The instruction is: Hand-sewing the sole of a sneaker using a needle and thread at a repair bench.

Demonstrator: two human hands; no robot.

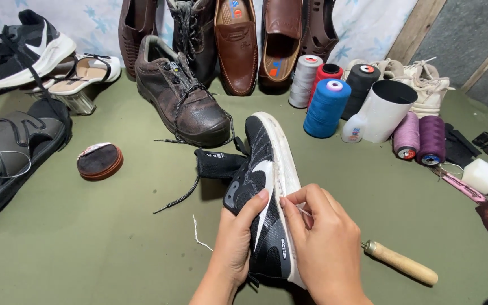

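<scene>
Sneaker [264, 186] lies gripped by the left hand [234, 243] while the right hand [323, 237] pinches thread at its sole.

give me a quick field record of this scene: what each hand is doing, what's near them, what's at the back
left hand: grips the black and white sneaker at its side, thumb on the upper
right hand: pinches at the sneaker's white sole edge, where a thin thread shows
tool: wooden-handled awl lies on the green mat just right of the right hand
nearby: worn brown boot, round tin
back: thread spools, blue one in front; brown loafers
</scene>
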